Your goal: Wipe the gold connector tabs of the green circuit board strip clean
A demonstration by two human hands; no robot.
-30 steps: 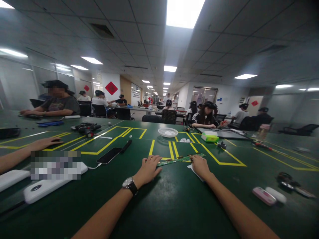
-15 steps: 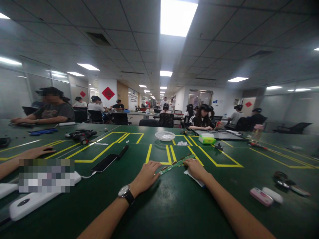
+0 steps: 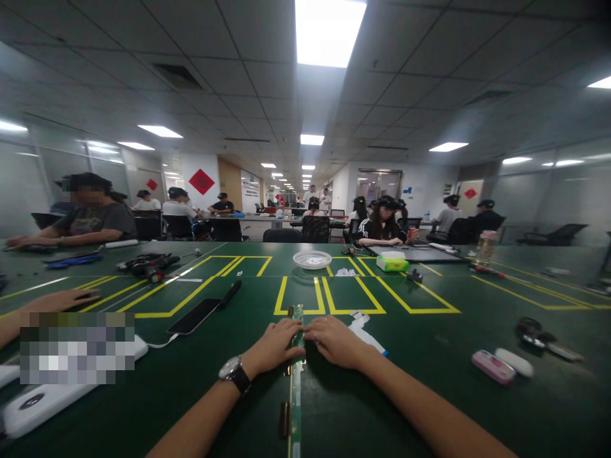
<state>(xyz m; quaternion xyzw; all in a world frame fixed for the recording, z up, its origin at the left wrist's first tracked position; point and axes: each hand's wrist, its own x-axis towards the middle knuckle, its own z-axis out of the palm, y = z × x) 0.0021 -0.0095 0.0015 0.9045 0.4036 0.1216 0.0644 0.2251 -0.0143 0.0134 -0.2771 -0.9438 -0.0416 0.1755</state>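
A long, narrow green circuit board [image 3: 296, 407] lies lengthwise on the green table, pointing away from me, with brown connector tabs along its left edge. My left hand [image 3: 277, 343] grips the board's far part from the left, thumb and fingers at its edge. From the right, my right hand [image 3: 334, 340] has its fingertips closed on the same part. Beside the right wrist lies a white ribbon-like piece [image 3: 366, 332] with a blue end. Beyond both hands stands a clear round dish [image 3: 312, 260] with small white bits in it.
At the left are a white device [image 3: 71, 394], a black phone [image 3: 195, 316] on a white cable and another person's hand [image 3: 71, 298]. A green tissue pack [image 3: 392, 263] is at the back right. Pink [image 3: 493, 367] and white cases lie at the right. Yellow tape marks the table.
The circuit board has turned from slanting across to pointing straight away from me, its near end now toward me. My right hand has moved left, uncovering more of the white ribbon-like piece.
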